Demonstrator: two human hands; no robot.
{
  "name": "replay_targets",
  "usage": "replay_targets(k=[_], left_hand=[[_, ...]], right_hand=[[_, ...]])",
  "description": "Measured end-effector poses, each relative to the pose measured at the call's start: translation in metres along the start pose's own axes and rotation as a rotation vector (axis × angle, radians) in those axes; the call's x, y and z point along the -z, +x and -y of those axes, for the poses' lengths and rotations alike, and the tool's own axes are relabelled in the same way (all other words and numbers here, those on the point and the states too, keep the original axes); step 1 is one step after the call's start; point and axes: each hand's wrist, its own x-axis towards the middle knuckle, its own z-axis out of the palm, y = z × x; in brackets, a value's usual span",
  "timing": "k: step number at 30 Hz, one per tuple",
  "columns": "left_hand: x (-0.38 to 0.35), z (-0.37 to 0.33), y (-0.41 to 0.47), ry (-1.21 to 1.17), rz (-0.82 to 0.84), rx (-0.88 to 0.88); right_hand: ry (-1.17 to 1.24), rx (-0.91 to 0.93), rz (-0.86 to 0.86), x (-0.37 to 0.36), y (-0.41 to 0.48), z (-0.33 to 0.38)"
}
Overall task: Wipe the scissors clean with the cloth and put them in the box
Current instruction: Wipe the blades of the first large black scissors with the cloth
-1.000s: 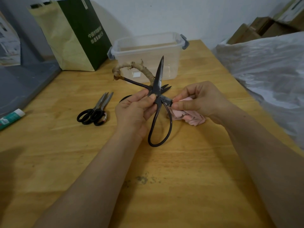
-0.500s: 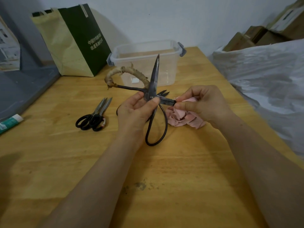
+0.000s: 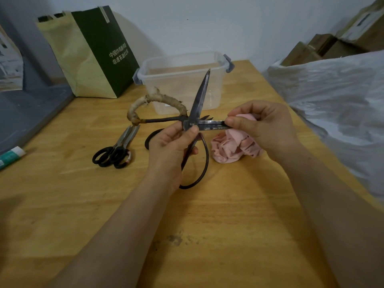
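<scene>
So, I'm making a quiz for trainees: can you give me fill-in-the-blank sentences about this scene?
The left hand holds the large scissors with blades ____, not closed. The right hand presses a ____ cloth to one blade. The smaller scissors on the table have ____ handles.
Missing: open; pink; black.

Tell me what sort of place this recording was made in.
Probably a storeroom or back-room work area: a plain wooden table, cardboard boxes stacked by the wall at the right, and a bulky white plastic sack beside the table.
</scene>
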Motion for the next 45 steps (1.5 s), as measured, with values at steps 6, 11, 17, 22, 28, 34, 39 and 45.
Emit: replay_targets(k=[6, 11, 17, 22, 28, 34, 39, 45], left_hand=[[-0.004, 0.002, -0.003, -0.022, -0.045, 0.024], [0.000, -0.001, -0.001, -0.055, -0.103, 0.061], [-0.001, 0.000, -0.001, -0.014, -0.112, 0.027], [-0.003, 0.001, -0.004, 0.057, -0.111, -0.033], [-0.005, -0.001, -0.005, 0.088, -0.127, -0.046], [-0.004, -0.002, -0.005, 0.121, -0.135, -0.010], [-0.002, -0.004, -0.004, 0.120, -0.110, 0.068], [-0.004, -0.005, -0.007, 0.084, -0.084, 0.096]], right_hand=[[0.136, -0.043, -0.124, -0.013, 0.000, -0.005], [0.404, -0.304, 0.169, 0.006, 0.002, -0.005], [0.182, -0.182, 0.135, 0.001, 0.000, -0.009], [0.294, -0.271, 0.001, -0.005, 0.001, -0.012], [0.431, -0.404, -0.174, -0.019, 0.003, -0.010], [0.515, -0.503, -0.484, -0.003, 0.011, -0.010], [0.249, -0.247, -0.486, 0.023, 0.008, 0.007], [-0.108, -0.278, -0.013, 0.001, -0.005, 0.026]])
